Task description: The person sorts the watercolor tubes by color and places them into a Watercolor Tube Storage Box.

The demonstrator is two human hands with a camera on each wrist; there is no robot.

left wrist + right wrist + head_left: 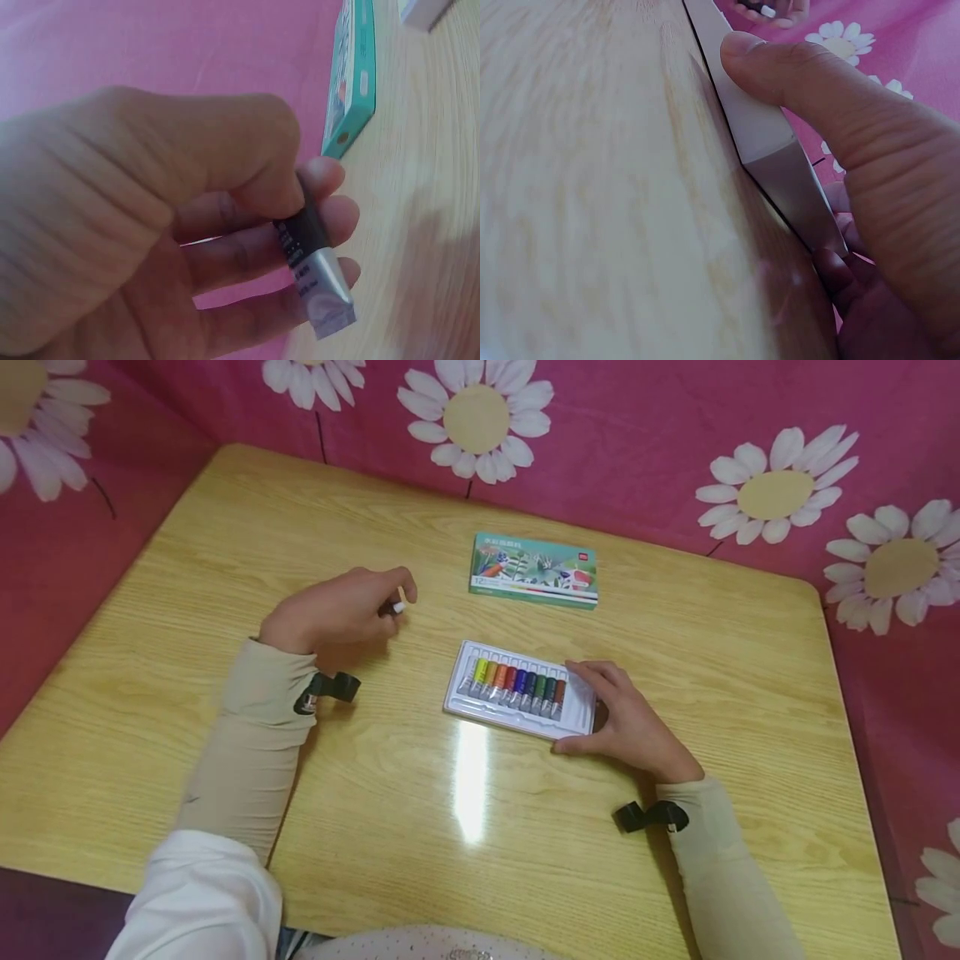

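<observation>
My left hand (341,610) pinches a small paint tube (304,236) between thumb and fingers. The tube has a black band and a silver crimped end in the left wrist view; its white cap pokes out in the head view. At the centre of the table lies a white plastic tray (577,714) with a row of several coloured paint tubes (517,685), yellow through brown, and a bare stretch at its right end. My right hand (626,722) grips that right end, thumb (750,67) on the near side and fingers on the far side.
A teal paint box (534,570) with a plant picture lies flat behind the tray. The wooden table (405,827) is backed by a pink cloth (615,435) with white daisies. Black wrist straps (326,689) stick out from both forearms.
</observation>
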